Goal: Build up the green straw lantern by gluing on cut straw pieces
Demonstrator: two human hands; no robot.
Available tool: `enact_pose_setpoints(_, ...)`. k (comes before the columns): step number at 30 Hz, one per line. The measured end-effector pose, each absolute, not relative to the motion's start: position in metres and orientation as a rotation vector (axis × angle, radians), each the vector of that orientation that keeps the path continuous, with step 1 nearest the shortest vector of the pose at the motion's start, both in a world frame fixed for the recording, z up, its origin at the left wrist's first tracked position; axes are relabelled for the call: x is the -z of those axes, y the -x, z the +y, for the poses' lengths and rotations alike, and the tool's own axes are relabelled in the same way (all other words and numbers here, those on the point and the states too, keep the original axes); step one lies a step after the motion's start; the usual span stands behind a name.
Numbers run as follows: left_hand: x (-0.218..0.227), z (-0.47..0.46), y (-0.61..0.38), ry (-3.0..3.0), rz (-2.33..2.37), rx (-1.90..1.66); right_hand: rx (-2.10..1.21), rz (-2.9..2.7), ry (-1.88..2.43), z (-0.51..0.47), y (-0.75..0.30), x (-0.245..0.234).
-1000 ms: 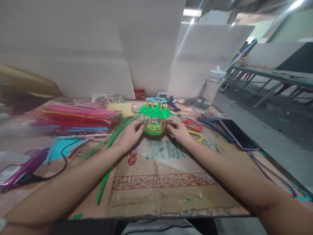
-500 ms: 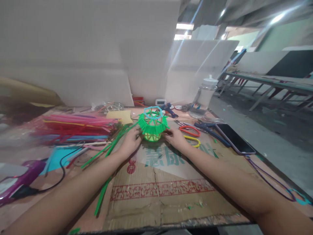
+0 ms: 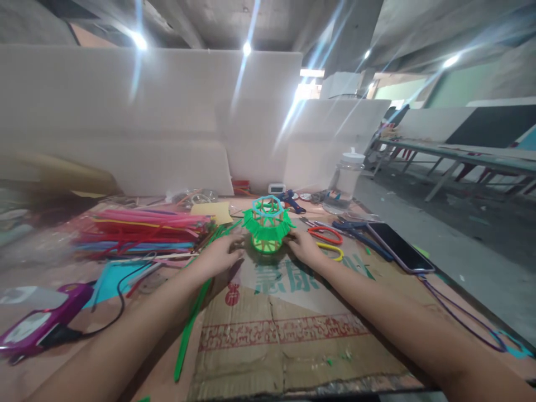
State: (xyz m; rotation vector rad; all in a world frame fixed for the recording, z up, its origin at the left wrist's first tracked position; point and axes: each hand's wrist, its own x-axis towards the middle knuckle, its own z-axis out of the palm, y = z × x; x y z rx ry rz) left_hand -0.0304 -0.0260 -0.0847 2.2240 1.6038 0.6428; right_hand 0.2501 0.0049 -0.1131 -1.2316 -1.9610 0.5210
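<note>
A small pavilion model (image 3: 268, 226) of sticks, with a green fringed roof and a light-blue ring on top, stands upright on the cardboard sheet (image 3: 293, 340). My right hand (image 3: 305, 248) is curled against its right side, fingertips under the fringe. Just left of the model's base, my left hand (image 3: 220, 254) lies low on the table with its fingers stretched out. Whether they touch the base I cannot tell.
A pile of coloured straws (image 3: 142, 229) and green strips (image 3: 190, 324) lie left. Scissors (image 3: 326, 234), a phone (image 3: 397, 245) and a plastic bottle (image 3: 345, 178) are right. A purple glue gun (image 3: 37, 324) sits front left. White boards (image 3: 167, 139) wall the back.
The view has tilted upward, so the model and hands sit lower in frame. The model leaned toward me and now stands straighter. My left hand has flattened beside it.
</note>
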Motion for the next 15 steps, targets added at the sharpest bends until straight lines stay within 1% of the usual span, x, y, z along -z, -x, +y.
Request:
enact_pose_setpoints(8, 0.079, -0.036, 0.042, -2.314, 1.599, -0.506, -0.431, -1.972, 1.262, 0.006, -0.262, 0.119)
enact_pose_setpoints(15, 0.038, -0.035, 0.075, -2.326, 1.879, -0.447, -0.392, -1.873, 1.226, 0.021, -0.26, 0.122)
